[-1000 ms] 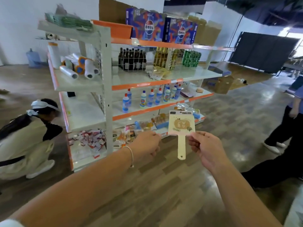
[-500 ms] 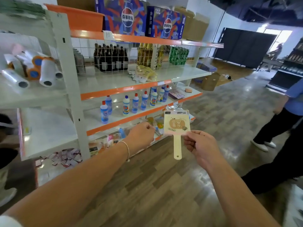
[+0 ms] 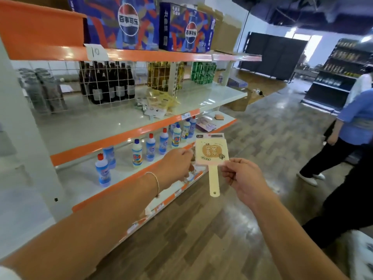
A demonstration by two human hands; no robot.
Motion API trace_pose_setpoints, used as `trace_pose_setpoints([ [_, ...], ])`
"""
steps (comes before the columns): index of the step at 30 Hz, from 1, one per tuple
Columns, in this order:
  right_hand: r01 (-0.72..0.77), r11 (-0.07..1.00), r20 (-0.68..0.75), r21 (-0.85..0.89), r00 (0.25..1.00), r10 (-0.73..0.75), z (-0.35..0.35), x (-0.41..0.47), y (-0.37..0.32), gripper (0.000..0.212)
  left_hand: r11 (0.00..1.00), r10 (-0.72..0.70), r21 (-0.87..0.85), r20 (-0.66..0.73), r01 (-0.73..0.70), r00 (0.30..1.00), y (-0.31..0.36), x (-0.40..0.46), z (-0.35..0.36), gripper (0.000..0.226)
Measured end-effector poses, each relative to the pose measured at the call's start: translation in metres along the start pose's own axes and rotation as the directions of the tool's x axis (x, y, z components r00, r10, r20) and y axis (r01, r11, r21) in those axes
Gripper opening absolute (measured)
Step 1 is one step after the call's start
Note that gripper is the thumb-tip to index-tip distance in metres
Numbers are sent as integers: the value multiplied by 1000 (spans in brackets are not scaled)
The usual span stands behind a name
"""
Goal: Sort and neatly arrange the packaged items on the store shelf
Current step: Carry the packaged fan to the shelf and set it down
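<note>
Right hand grip pinches paddle pack lower right corner; left hand curled at pack's left edge, hold unclear.

Shelf unit to my left. Boxes on its top tier, bottles one tier below, packets right of them. Cleaner bottles on the next tier down. My hands hold a paddle in front of the unit.

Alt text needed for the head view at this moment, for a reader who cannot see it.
Both hands hold a packaged cream paddle-shaped board in front of a store shelf: the right hand pinches its lower corner, the left hand is at its left edge. Blue-labelled cleaner bottles stand on a lower shelf, dark bottles above.
</note>
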State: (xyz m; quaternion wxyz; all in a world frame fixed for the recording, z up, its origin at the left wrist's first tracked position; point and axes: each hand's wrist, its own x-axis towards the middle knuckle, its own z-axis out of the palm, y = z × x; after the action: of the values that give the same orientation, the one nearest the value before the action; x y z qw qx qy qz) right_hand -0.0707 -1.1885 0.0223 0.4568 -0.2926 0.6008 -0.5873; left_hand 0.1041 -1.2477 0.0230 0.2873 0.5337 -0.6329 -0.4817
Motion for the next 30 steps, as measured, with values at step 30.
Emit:
trace_pose_setpoints([
  [30, 196, 932, 537, -306, 844, -1, 189, 385, -23, 13, 913, -318, -381, -432, 149, 844, -20, 321, -97, 21],
])
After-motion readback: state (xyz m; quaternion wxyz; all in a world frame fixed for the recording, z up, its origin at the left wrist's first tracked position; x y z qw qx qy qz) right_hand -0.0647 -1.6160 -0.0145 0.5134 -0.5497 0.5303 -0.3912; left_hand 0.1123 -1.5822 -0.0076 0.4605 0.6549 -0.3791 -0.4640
